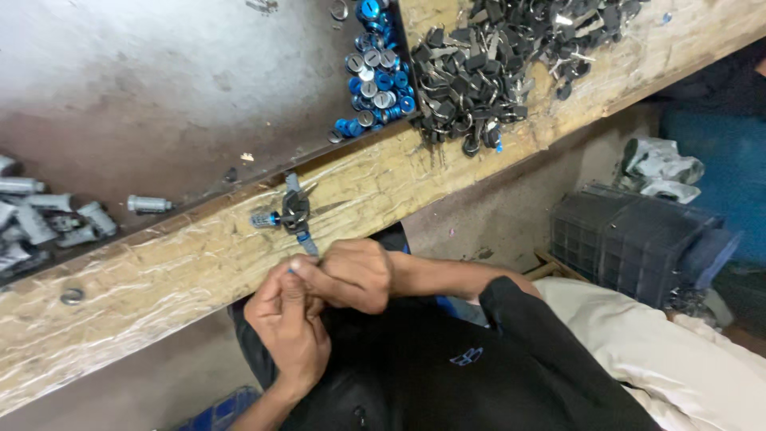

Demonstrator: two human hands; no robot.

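Wooden desk (159, 275) edge: left hand (289, 323) and right hand (349, 274), fingers pinching one small blue-tipped lock part (290, 270); keyed lock cylinder (289, 213) nearby.

Hands: two, left hand (289, 327) and right hand (351, 274), touching at 6 o'clock. Key bunch (294, 211) with blue-tipped part: one, on counter (159, 279) just above hands. Blue-and-silver caps (375, 76): heap at 12 o'clock, too many to count. Black keys (487, 64): heap at 1 o'clock, uncountable. Grey cylinders (48, 215): cluster at 9 o'clock, roughly eight, one lone cylinder (148, 204) beside. Ring (72, 296): one. Black crate (630, 239): one, at 3 o'clock.
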